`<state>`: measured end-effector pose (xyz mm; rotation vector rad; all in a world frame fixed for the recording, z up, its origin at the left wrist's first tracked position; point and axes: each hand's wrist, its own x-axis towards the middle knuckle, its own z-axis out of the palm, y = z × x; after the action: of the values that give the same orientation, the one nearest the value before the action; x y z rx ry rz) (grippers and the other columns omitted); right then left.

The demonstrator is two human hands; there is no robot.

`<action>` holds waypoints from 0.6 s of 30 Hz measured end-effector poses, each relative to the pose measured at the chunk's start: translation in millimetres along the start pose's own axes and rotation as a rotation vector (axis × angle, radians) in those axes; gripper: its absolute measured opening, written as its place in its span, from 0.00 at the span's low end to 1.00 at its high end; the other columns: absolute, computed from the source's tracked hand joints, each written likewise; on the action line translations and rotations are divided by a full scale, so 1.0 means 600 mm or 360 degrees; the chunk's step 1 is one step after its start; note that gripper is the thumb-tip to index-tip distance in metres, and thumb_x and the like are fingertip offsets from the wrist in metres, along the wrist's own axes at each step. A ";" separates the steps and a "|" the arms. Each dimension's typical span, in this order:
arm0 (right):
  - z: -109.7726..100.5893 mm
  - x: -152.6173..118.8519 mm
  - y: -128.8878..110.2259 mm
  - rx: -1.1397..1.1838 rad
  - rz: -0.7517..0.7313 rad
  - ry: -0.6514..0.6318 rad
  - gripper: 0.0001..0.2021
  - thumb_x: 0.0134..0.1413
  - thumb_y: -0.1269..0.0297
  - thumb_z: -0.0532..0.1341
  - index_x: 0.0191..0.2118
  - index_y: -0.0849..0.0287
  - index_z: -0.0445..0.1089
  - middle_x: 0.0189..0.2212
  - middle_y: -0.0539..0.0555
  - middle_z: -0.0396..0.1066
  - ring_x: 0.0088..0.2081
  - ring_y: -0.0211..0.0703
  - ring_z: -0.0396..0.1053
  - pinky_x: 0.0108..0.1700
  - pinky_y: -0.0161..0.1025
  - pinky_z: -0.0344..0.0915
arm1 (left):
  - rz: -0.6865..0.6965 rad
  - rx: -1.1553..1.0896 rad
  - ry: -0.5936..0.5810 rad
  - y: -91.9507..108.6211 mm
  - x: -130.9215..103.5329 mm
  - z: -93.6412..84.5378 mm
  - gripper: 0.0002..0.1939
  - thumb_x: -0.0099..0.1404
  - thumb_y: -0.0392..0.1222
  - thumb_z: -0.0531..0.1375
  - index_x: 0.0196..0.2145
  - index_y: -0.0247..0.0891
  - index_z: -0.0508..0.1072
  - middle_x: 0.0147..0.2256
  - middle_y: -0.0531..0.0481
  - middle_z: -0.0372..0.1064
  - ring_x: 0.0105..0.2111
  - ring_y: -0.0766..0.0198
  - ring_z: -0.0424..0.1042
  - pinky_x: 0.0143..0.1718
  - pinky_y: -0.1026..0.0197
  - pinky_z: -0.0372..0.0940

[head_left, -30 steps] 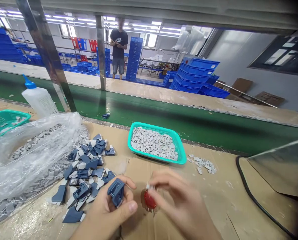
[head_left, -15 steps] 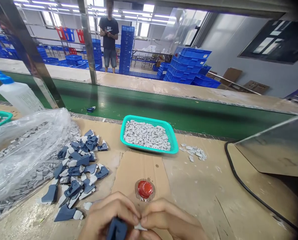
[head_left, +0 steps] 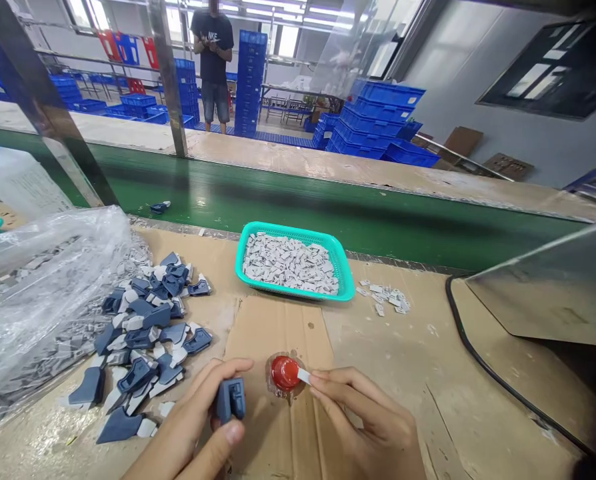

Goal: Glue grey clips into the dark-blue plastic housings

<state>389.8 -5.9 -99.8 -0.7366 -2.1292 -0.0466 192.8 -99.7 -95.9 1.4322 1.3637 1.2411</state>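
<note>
Single head-worn view, forward and down, close over the cardboard-covered bench point(head_left: 393, 373), green conveyor point(head_left: 328, 213) beyond.

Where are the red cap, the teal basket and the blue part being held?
red cap point(head_left: 284, 372), head view, on its top face.
teal basket point(head_left: 347, 280), head view, on its right rim.
blue part point(head_left: 229, 399), head view, on its front face.

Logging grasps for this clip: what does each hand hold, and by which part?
Left hand pinches a blue plastic piece by its sides; right hand holds a small white piece by one end, its tip at the red cap.
</note>
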 end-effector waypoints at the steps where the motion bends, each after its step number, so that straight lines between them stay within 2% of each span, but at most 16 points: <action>1: 0.004 -0.001 0.001 0.0012 -0.0008 0.0000 0.08 0.43 0.79 0.57 0.29 0.64 0.71 0.29 0.49 0.64 0.34 0.13 0.64 0.36 0.11 0.62 | -0.0009 0.0038 -0.0041 -0.003 0.004 -0.002 0.16 0.62 0.46 0.55 0.49 0.56 0.65 0.40 0.52 0.62 0.39 0.61 0.63 0.36 0.62 0.57; 3: 0.011 -0.002 0.001 0.0016 -0.0021 -0.0018 0.08 0.43 0.80 0.57 0.29 0.65 0.71 0.29 0.49 0.64 0.34 0.13 0.64 0.35 0.11 0.61 | -0.0057 0.0115 -0.0135 -0.010 0.013 -0.006 0.17 0.56 0.47 0.61 0.45 0.53 0.70 0.34 0.51 0.62 0.31 0.64 0.62 0.28 0.65 0.56; 5: 0.013 -0.003 0.001 0.0016 -0.0022 -0.0016 0.08 0.44 0.80 0.56 0.29 0.65 0.71 0.29 0.49 0.64 0.34 0.13 0.63 0.35 0.11 0.61 | -0.0106 0.0097 -0.0246 -0.018 0.022 -0.009 0.20 0.54 0.45 0.63 0.46 0.51 0.71 0.32 0.50 0.60 0.29 0.67 0.60 0.25 0.68 0.56; 8: 0.013 -0.003 0.002 0.0020 -0.0027 -0.0023 0.08 0.44 0.80 0.56 0.29 0.65 0.71 0.28 0.50 0.64 0.34 0.13 0.63 0.35 0.11 0.61 | -0.0130 -0.0243 -0.0364 -0.026 0.029 -0.009 0.27 0.53 0.42 0.65 0.51 0.54 0.67 0.38 0.49 0.59 0.32 0.68 0.61 0.29 0.68 0.60; 11: 0.010 -0.001 0.002 0.0019 -0.0032 -0.0043 0.08 0.44 0.80 0.56 0.29 0.65 0.71 0.28 0.49 0.64 0.33 0.13 0.63 0.35 0.11 0.61 | -0.0119 -0.0407 -0.0322 -0.026 0.027 -0.007 0.23 0.57 0.43 0.62 0.51 0.56 0.67 0.44 0.48 0.61 0.38 0.65 0.63 0.37 0.65 0.62; 14: 0.004 0.003 -0.003 0.0030 -0.0024 -0.0023 0.07 0.43 0.80 0.57 0.29 0.66 0.71 0.28 0.50 0.64 0.34 0.13 0.63 0.36 0.11 0.62 | 0.0040 -0.0093 -0.0228 -0.025 0.023 -0.007 0.15 0.64 0.44 0.55 0.48 0.48 0.70 0.42 0.47 0.65 0.42 0.62 0.64 0.39 0.63 0.61; 18: -0.006 0.010 -0.010 0.0047 -0.0063 -0.0025 0.07 0.42 0.79 0.57 0.29 0.67 0.71 0.28 0.50 0.64 0.35 0.14 0.64 0.38 0.12 0.64 | 0.0179 0.0224 -0.0115 -0.025 0.026 -0.009 0.08 0.60 0.44 0.58 0.36 0.39 0.71 0.35 0.47 0.68 0.37 0.62 0.68 0.36 0.62 0.62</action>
<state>386.4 -9.0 -91.7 -0.6795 -2.1548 -0.0310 183.6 -82.8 -107.4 1.6553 1.3596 1.1709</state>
